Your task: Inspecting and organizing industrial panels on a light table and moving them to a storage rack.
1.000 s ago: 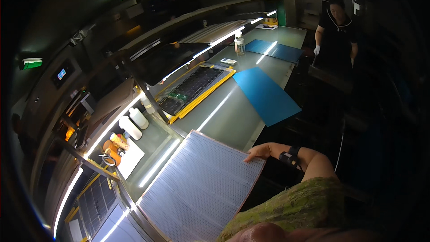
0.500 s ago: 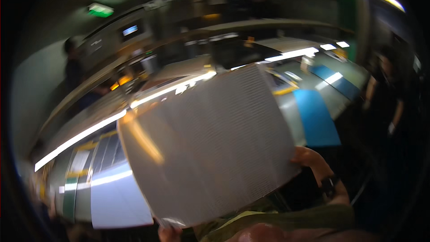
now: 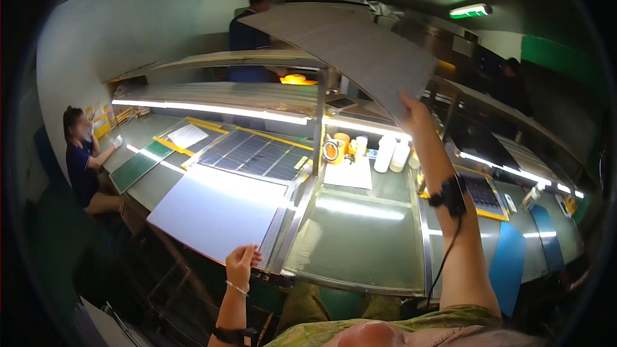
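A large thin grey sheet with fine parallel lines is raised and tilted over the shelf above the bench. My right hand grips its near right corner, the arm stretched up and forward. At the front edge of the bench, my left hand hovers by the near corner of a glossy pale sheet. Its fingers are curled in with nothing visible in them. The pale sheet lies flat, with a strip of perforated edging along its right side. Behind it lies a dark gridded panel with yellow borders.
Metal posts hold up the overhead shelf and its light strip. White bottles and tape rolls stand at the back of the middle bench section. Blue sheets lie at right. A seated person works at left; another person stands behind.
The grey sheet has gone from in front of me up and away over the shelf. My left hand has let go of it; my right still holds it. My view has swung left.
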`<state>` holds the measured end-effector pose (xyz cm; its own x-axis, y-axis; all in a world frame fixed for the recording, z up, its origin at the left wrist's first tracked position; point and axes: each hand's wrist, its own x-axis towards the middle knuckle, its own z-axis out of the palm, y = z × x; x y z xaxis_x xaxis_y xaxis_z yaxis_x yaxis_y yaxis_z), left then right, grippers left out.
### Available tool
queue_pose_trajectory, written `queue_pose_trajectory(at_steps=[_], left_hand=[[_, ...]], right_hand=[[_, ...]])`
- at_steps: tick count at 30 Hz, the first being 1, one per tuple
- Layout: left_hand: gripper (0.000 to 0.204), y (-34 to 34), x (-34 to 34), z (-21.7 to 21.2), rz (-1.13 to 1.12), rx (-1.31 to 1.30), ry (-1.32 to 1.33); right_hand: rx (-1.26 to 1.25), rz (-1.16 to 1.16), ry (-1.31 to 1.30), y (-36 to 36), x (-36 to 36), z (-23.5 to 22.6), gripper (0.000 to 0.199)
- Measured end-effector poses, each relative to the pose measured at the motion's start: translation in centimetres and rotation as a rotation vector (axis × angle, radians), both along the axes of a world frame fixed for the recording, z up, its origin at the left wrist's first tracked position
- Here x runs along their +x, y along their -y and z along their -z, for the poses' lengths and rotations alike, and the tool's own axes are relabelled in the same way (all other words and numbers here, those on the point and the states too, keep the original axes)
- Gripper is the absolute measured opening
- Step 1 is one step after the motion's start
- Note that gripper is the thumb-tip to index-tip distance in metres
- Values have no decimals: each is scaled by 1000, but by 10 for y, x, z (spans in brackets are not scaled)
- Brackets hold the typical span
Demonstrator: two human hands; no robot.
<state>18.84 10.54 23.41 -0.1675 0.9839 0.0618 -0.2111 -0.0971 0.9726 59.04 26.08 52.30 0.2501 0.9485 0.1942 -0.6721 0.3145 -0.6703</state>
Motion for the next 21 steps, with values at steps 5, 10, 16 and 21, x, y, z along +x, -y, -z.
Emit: queue_pose_trajectory(at_steps=[5,10,16,21], left_hand=[[27,6,-52,93,-410,-275,-135],[57,3,-80,118,-350,-581,73],[30,-48,-78,106,-387,-327,-136],[13,-26,-114,111,-474,-217,329]], right_hand=[[49,-7,208,-152,-46,-19,27],[127,-618,546,-145,-154,2,38],[14,-738,1377,-120,-214,183,27],[244,-300,1883,-107,-228,268,37]])
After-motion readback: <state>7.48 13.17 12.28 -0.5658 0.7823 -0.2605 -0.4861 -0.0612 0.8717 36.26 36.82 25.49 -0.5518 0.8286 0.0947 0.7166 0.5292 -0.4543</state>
